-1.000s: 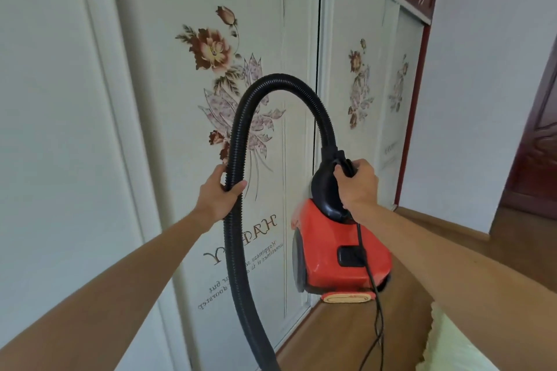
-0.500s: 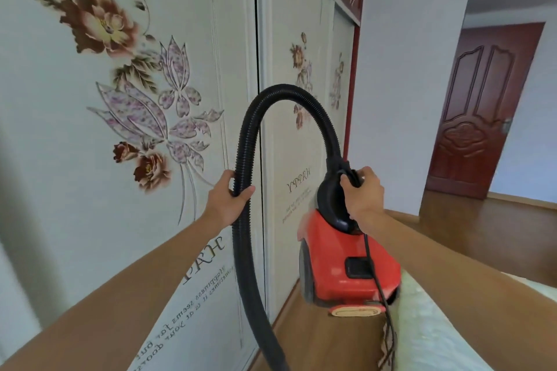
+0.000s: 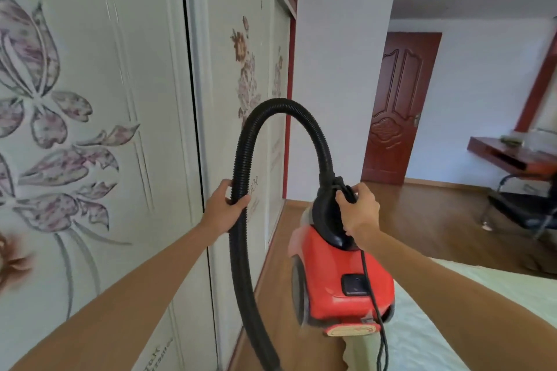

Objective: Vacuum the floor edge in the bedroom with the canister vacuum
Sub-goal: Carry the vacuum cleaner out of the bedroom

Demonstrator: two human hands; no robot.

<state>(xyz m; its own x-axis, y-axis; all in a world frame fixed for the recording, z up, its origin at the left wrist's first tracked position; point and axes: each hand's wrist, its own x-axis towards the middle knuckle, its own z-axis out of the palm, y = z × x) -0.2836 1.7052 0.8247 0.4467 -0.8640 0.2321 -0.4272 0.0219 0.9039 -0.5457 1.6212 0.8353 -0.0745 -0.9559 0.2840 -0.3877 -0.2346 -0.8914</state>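
Observation:
A red canister vacuum [image 3: 334, 283] hangs in the air in front of me, carried by its black top handle, which my right hand [image 3: 358, 208] grips. Its black ribbed hose [image 3: 241, 250] arches up from the handle end and drops down past the bottom of the frame. My left hand [image 3: 224, 205] is closed around the hose on its left side. A black power cord [image 3: 375, 310] trails down from the vacuum. The strip of wooden floor [image 3: 268, 289] along the wardrobe base runs below the vacuum. The hose's nozzle is out of view.
White sliding wardrobe doors [image 3: 120, 129] with flower prints fill the left side. A pale bed cover [image 3: 446, 322] lies at the lower right. Ahead are a white wall, a dark red door [image 3: 398, 108], open wooden floor, and a red-brown desk [image 3: 512, 153] with a black chair [image 3: 524, 208] at the far right.
My view has swung right along the wardrobe, bringing the door, desk and chair into sight. Both hands keep the same hold on the hose and the handle, the vacuum still carried.

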